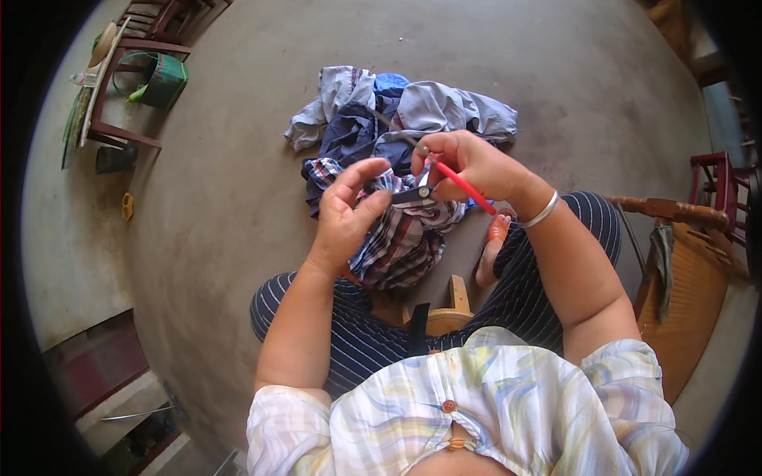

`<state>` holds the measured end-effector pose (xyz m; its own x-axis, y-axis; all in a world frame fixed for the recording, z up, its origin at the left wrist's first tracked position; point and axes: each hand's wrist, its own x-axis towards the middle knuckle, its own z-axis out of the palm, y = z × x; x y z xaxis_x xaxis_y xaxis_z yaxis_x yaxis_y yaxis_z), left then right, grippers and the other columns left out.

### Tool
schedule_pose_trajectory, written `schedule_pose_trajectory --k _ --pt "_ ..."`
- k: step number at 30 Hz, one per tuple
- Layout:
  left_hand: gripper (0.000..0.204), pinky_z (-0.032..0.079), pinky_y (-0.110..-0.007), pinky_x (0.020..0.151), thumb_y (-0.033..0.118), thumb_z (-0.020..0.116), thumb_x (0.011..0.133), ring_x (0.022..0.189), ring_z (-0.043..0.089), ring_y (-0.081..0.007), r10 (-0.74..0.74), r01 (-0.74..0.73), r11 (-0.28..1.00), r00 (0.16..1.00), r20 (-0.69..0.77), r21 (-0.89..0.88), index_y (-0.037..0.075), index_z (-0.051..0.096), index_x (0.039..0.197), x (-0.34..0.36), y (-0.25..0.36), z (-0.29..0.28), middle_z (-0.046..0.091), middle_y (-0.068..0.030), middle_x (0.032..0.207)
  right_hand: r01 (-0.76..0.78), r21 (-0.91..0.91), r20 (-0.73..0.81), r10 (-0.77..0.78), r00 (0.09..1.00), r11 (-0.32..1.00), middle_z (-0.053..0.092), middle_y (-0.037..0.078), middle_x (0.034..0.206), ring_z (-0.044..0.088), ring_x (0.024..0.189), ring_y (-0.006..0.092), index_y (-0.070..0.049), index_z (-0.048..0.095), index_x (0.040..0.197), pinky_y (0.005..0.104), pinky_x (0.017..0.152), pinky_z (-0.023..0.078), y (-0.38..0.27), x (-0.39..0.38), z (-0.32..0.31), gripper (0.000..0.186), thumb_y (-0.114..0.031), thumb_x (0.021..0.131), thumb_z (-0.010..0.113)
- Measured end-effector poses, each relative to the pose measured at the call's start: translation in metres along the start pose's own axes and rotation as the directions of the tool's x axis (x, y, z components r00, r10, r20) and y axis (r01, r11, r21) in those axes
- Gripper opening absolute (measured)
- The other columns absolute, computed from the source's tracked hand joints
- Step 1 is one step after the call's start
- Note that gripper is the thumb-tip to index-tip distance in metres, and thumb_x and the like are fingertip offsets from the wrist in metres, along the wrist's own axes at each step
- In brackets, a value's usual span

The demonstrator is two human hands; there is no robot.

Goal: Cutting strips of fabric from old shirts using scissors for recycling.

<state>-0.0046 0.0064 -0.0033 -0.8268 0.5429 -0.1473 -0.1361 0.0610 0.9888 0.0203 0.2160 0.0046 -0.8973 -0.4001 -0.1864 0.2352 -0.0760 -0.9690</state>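
My right hand [468, 165] grips small red-handled snips [454, 181], whose dark blades point left toward my left hand. My left hand [349, 208] pinches the edge of a blue, red and white plaid garment [401, 242] just beside the blade tips. The plaid cloth hangs down from my fingers over my knees. A silver bangle [541, 211] sits on my right wrist.
A heap of blue and grey clothes [397, 111] lies on the concrete floor [238, 206] beyond my hands. A wooden chair [683, 270] stands at right, a red-framed table with a green basket [163, 79] at far left. A small wooden stool [444, 313] shows between my legs.
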Motion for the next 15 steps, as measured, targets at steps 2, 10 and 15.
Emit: schedule_pose_trajectory --k 2,10,15 --pt "0.025 0.039 -0.022 0.078 0.005 0.057 0.074 0.085 0.05 -0.0086 -0.087 0.094 0.995 0.986 0.145 -0.044 -0.002 0.053 0.098 0.001 -0.001 0.005 0.056 -0.0034 0.091 0.033 -0.094 0.036 -0.03 0.999 0.995 0.048 -0.006 0.063 0.04 0.056 0.0016 -0.001 0.052 0.083 0.0151 0.049 0.033 0.002 0.005 0.006 0.024 0.003 0.059 0.054" --pt "0.011 0.042 -0.019 0.064 0.005 0.054 0.076 0.069 0.052 -0.0059 -0.297 0.324 0.929 0.941 0.164 -0.178 0.0 0.056 0.086 0.001 -0.002 0.002 0.057 -0.0011 0.076 0.042 -0.494 -0.369 -0.253 0.894 0.868 0.048 -0.001 0.061 0.042 0.057 0.0027 0.0 0.049 0.08 0.0176 0.051 0.037 0.014 0.01 -0.002 0.022 -0.001 0.061 0.061" --pt "0.011 0.047 -0.023 0.062 0.01 0.049 0.082 0.066 0.056 -0.0095 -0.462 0.383 0.762 0.886 -0.024 -0.522 0.004 0.056 0.077 0.007 -0.008 -0.002 0.059 -0.0035 0.073 0.086 -0.443 -0.323 -0.248 0.913 0.892 0.045 -0.003 0.058 0.039 0.055 0.0011 -0.001 0.051 0.083 0.0167 0.049 0.033 0.012 0.004 -0.002 0.024 -0.004 0.063 0.062"
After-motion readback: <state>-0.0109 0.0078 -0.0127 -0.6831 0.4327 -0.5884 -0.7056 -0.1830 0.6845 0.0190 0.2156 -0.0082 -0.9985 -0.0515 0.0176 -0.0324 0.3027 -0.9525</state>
